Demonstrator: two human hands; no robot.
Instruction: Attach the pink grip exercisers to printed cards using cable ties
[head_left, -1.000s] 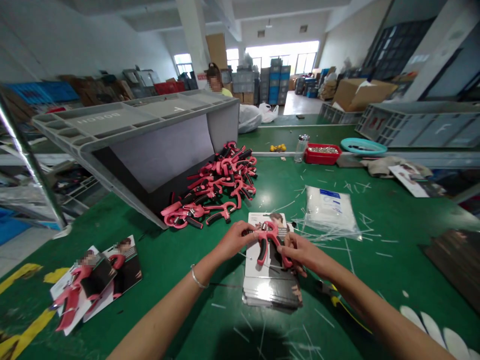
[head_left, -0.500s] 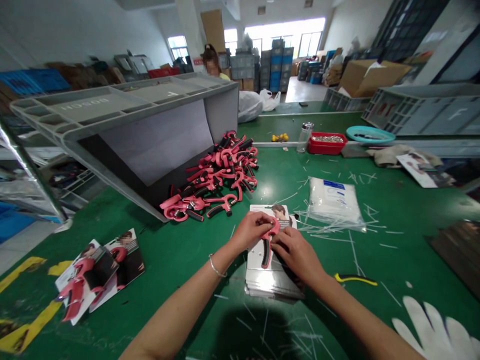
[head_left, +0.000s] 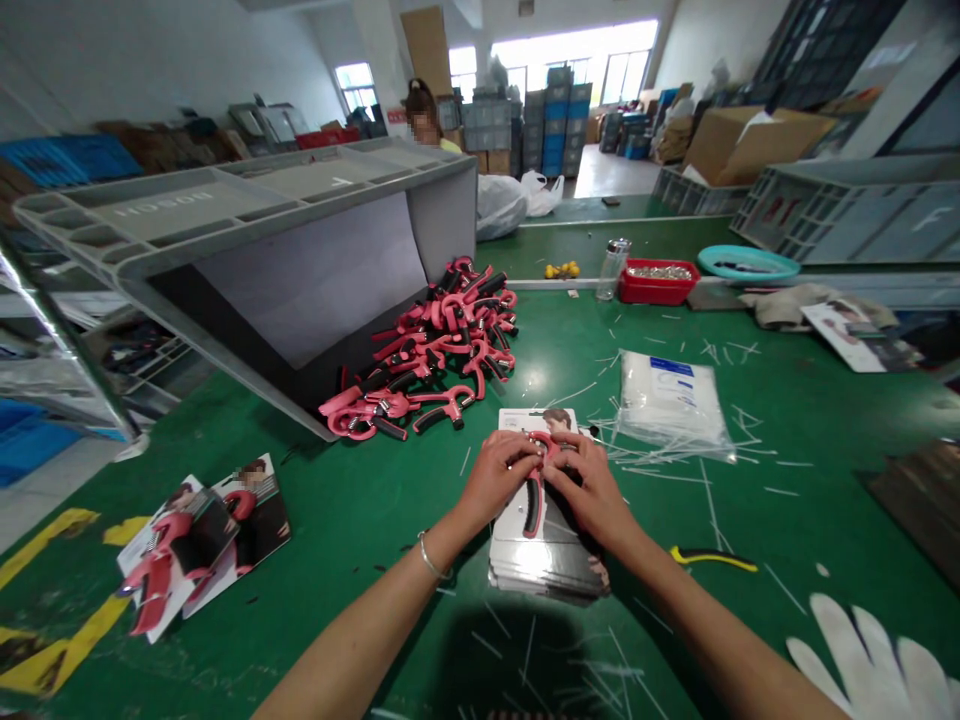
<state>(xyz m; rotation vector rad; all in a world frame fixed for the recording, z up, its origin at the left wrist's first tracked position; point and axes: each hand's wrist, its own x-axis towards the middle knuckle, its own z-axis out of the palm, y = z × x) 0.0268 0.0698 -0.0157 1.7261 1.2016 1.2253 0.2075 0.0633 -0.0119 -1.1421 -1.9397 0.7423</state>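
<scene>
A pink hand grip strengthener point(head_left: 534, 505) with black handle padding lies on the top card of a stack of printed backing cards point(head_left: 540, 570). My left hand point(head_left: 496, 485) is closed on its curved top, thumb and fingers pinching near the spring. From the other side, my right hand point(head_left: 589, 488) is closed on the same hand grip, its fingertips close to those of my left. The fingers hide most of the spring area, and any small part between them cannot be made out.
Left of the cards, many hand grips point(head_left: 450, 340) spill from a tipped grey crate point(head_left: 247, 215). Two carded hand grips point(head_left: 176, 550) lie at the far left. To the right are a bag of white ties point(head_left: 667, 400), yellow-handled pliers point(head_left: 712, 560), a white glove point(head_left: 870, 660) and a red tray point(head_left: 656, 290).
My right hand has shifted up over the top of the hand grip, its fingers curling over it. My left hand has moved slightly lower. The hand grip stays on the cards.
</scene>
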